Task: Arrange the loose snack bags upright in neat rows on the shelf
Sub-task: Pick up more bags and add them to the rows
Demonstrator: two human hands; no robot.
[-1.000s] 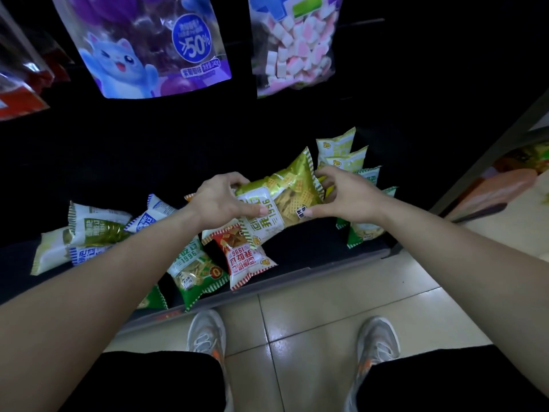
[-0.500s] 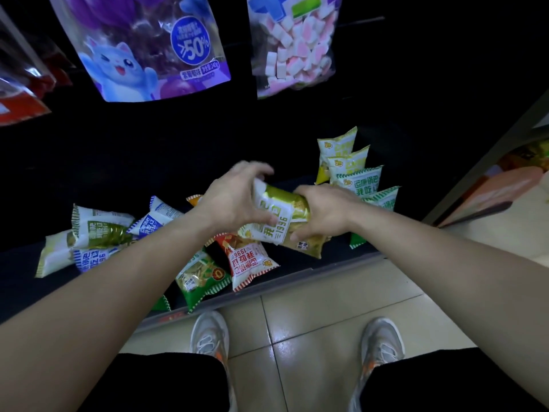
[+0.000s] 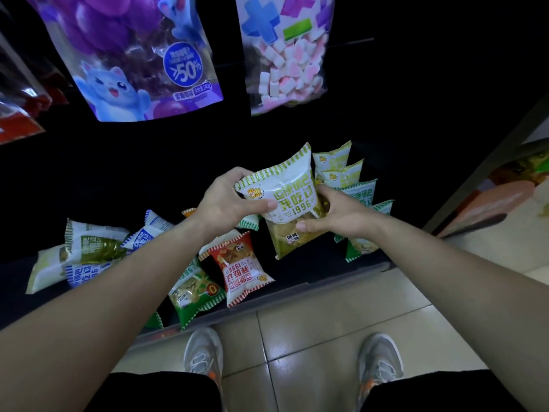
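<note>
Here the left hand (image 3: 228, 203) gripped the snack bag (image 3: 289, 200) by its left edge and the right hand (image 3: 335, 221) pinched its lower right side. They held it above the shelf (image 3: 341, 273), just beside the upright row (image 3: 356, 191). The bag looked light, puffy and slippery, with fragile contents, so the crimped seams seemed the safest hold.

On the shelf (image 3: 341, 275), loose bags (image 3: 240, 269) lie left of a seemingly upright row (image 3: 359, 191).

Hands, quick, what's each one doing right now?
Left hand: grips the left edge of the yellow-green snack bag.
Right hand: grips the same bag's right side.
</note>
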